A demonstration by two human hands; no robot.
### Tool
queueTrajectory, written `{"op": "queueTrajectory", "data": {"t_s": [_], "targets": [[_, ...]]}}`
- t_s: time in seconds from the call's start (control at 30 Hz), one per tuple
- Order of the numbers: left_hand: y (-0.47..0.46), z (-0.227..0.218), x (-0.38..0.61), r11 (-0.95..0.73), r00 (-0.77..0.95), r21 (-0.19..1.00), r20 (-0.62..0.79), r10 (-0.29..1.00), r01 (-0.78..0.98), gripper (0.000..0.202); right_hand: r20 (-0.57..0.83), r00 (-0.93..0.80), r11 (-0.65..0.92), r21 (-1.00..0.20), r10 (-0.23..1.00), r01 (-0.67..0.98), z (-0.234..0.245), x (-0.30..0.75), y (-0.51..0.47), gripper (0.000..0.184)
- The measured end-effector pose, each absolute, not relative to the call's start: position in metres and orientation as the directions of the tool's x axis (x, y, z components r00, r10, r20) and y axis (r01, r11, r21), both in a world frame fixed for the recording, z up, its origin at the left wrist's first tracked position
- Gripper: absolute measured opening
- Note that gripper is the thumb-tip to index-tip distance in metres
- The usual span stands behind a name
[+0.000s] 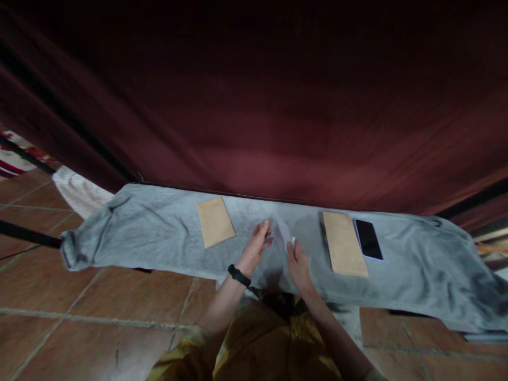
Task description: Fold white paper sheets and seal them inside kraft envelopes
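Observation:
My right hand (298, 263) is closed on the lower end of a thin white sheet of paper (284, 230), which stands tilted above the grey cloth. Just left of the paper is my left hand (257, 244), a dark band on its wrist. Its fingers are apart and curved toward the sheet, with a gap between. A brown paper envelope (216, 222) lies flat to the left of my hands. To the right rests a thicker stack of brown envelopes (344, 243). Whether the sheet is single or folded, I cannot tell.
A grey cloth (154, 227) covers the long narrow surface before me. Beside the brown stack lies a dark-screened phone (369, 239). A dark red panel (254, 132) rises along the far edge. Below are brown floor tiles (130, 301); a striped white cloth (79, 188) hangs at left.

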State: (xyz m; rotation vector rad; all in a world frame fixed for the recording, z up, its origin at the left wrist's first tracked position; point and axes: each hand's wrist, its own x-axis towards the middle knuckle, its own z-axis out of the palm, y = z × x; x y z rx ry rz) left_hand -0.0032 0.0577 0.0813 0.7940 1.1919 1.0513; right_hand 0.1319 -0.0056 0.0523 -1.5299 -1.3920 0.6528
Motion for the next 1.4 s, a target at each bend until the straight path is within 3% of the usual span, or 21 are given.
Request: {"op": "queueTrajectory", "data": {"t_s": [0.13, 0.27, 0.37, 0.47, 0.6, 0.73, 0.83, 1.1, 1.4], "targets": [[0.038, 0.063, -0.008, 0.407, 0.019, 0.886, -0.413, 0.91, -0.221, 0.065, -0.039, 0.291, -0.067, -0.994, 0.956, 0.088, 0.055, 0.128, -0.002, 0.052], [0.036, 0.045, -0.018, 0.353, 0.052, 0.923, -0.349, 0.936, -0.151, 0.062, -0.085, 0.357, -0.083, -0.996, 0.93, -0.023, 0.042, 0.135, -0.004, 0.047], [0.05, 0.04, -0.033, 0.195, 0.062, 0.975, -0.202, 0.977, 0.105, 0.051, -0.132, 0.429, -0.105, -0.991, 0.894, -0.086, 0.029, 0.151, -0.004, 0.05], [0.065, 0.044, -0.046, 0.025, 0.113, 0.918, -0.076, 0.991, 0.396, 0.048, -0.14, 0.378, -0.16, -0.987, 0.915, 0.022, 0.017, 0.166, -0.002, 0.048], [0.063, 0.046, -0.04, -0.079, 0.105, 0.823, 0.023, 0.994, 0.563, 0.05, -0.031, 0.268, -0.114, -0.946, 0.963, 0.302, 0.004, 0.169, -0.001, 0.043], [0.041, 0.033, -0.016, -0.353, 0.29, 0.528, 0.202, 0.936, 0.772, 0.049, 0.062, 0.223, -0.06, -0.863, 0.973, 0.502, -0.001, 0.163, -0.003, 0.046], [0.028, 0.018, -0.002, -0.496, 0.466, 0.404, 0.177, 0.867, 0.768, 0.051, 0.068, 0.172, -0.037, -0.84, 0.983, 0.541, -0.002, 0.164, -0.003, 0.049], [0.027, 0.003, -0.019, -0.486, 0.458, 0.227, 0.166, 0.873, 0.844, 0.064, 0.011, 0.134, -0.064, -0.839, 0.991, 0.54, -0.004, 0.171, -0.002, 0.05], [0.02, 0.005, -0.062, -0.386, 0.364, 0.175, 0.146, 0.92, 0.906, 0.067, -0.009, 0.153, -0.093, -0.827, 0.988, 0.554, -0.002, 0.171, -0.004, 0.052]]}}
